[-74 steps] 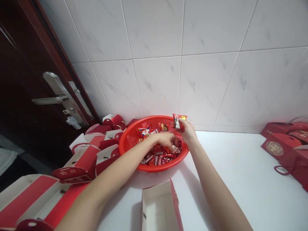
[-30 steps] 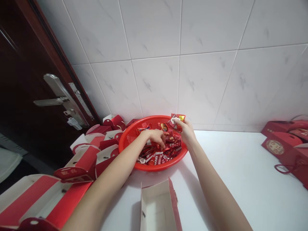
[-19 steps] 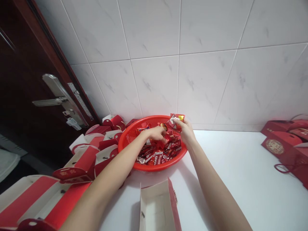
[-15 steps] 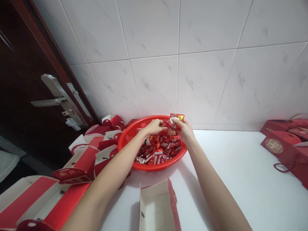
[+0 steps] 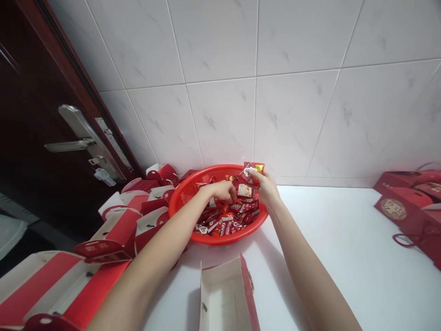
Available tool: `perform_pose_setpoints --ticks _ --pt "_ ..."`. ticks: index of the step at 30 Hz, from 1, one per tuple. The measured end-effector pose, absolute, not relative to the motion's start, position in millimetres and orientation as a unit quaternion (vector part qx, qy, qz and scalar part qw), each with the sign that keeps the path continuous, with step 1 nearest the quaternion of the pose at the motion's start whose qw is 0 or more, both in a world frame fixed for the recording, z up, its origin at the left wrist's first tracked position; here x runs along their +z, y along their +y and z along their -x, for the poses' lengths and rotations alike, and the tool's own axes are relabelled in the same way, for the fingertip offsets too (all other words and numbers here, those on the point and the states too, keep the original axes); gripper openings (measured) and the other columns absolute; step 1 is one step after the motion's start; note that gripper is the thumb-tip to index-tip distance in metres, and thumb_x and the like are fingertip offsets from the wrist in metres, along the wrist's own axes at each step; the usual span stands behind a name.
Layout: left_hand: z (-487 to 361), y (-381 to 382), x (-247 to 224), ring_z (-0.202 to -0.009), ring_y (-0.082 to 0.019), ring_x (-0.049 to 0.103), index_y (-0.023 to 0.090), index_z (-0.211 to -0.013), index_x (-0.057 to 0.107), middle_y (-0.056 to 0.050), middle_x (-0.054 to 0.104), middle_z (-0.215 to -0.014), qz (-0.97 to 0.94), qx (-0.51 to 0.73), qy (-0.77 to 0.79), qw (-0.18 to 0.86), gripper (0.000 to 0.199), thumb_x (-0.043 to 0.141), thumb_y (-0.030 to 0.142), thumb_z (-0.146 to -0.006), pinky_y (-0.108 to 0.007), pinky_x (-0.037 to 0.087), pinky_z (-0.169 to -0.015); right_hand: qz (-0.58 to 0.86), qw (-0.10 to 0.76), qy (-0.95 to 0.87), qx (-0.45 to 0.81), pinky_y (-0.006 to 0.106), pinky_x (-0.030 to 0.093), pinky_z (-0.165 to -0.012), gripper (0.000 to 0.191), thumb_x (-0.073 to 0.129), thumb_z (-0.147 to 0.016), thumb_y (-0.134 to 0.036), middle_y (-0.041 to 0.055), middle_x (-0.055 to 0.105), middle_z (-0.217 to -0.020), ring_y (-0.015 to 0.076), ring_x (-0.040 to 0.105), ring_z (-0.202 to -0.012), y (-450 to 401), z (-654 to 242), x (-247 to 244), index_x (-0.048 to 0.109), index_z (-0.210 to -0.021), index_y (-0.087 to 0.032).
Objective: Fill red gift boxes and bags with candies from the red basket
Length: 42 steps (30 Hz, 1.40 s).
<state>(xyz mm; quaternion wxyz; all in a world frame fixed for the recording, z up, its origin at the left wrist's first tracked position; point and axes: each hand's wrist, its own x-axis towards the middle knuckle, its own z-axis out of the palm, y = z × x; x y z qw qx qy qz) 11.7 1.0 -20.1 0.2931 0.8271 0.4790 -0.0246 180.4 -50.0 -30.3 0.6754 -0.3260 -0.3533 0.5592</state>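
A round red plastic basket [image 5: 175,198] holds many small red candy packets [image 5: 225,218]. Over its right rim, my right hand [image 5: 264,184] is closed on several red packets [image 5: 253,171], one with a gold patch. My left hand [image 5: 224,191] reaches down inside the basket, fingers curled and pointing into the packets; the fingertips are hidden, so what they hold cannot be made out. An open red box with a pale inside [image 5: 223,299] stands in front of the basket.
Several open red and white boxes [image 5: 117,225] crowd the left side. More red boxes [image 5: 406,207] sit at the far right. The white table [image 5: 320,239] meets a tiled wall [image 5: 220,124]; a dark door [image 5: 31,115] with a metal handle is at the left.
My left hand has moved from beside the right hand's packets down into the basket. A packet with a pale label shows between the hands. My right hand stays nearly in place.
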Motion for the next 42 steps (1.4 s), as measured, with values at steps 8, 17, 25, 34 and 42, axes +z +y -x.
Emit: perform_pose_setpoints --ticks 8,17,25,34,42 --pt "-18.4 2.6 -34.6 -0.058 -0.021 0.061 0.02 -0.056 0.073 -0.004 0.071 -0.06 -0.814 -0.122 0.499 0.271 0.018 0.084 0.024 -0.042 -0.028 0.047 -0.056 0.314 0.675 -0.358 0.564 0.027 0.058 -0.062 0.02 0.079 -0.064 -0.023 0.0006 0.074 -0.075 0.0166 0.069 -0.068 -49.5 -181.1 -31.9 0.068 -0.08 -0.018" --pt "-26.0 5.3 -50.8 -0.043 -0.016 0.05 0.021 -0.033 0.054 0.0 0.052 -0.036 -0.819 -0.146 0.499 0.243 0.034 0.089 0.021 -0.033 -0.026 0.042 -0.048 0.317 0.674 -0.352 0.567 0.025 0.056 -0.058 0.019 0.077 -0.062 -0.024 0.0004 0.074 -0.072 0.0163 0.068 -0.067 -51.3 -180.5 -30.4 0.07 -0.079 -0.018" --pt "-6.3 4.3 -19.7 -0.064 -0.018 0.062 0.021 -0.063 0.075 -0.001 0.072 -0.065 -0.833 -0.054 0.472 0.284 0.013 0.08 0.03 -0.055 -0.025 0.045 -0.062 0.328 0.676 -0.346 0.562 0.024 0.056 -0.058 0.021 0.079 -0.063 -0.024 0.0003 0.074 -0.074 0.0163 0.069 -0.066 -49.9 -181.2 -30.2 0.069 -0.081 -0.018" --pt "4.0 3.7 -3.1 -0.068 -0.016 0.061 0.016 -0.075 0.071 0.0 0.069 -0.07 -0.784 0.202 0.423 0.408 0.035 0.087 0.034 -0.051 -0.028 0.047 -0.067 0.315 0.699 -0.355 0.535 0.03 0.06 -0.067 0.017 0.076 -0.067 -0.023 0.0008 0.074 -0.075 0.0183 0.069 -0.071 -46.4 -182.6 -33.6 0.067 -0.081 -0.019" --pt "-2.4 -3.5 5.0 -0.071 -0.013 0.061 0.013 -0.076 0.068 0.0 0.068 -0.074 -0.733 0.346 0.399 0.428 0.045 0.09 0.041 -0.049 -0.03 0.048 -0.075 0.314 0.698 -0.344 0.544 0.03 0.06 -0.065 0.019 0.076 -0.067 -0.022 0.0017 0.075 -0.077 0.0186 0.07 -0.07 -47.8 -180.8 -33.1 0.068 -0.084 -0.019"
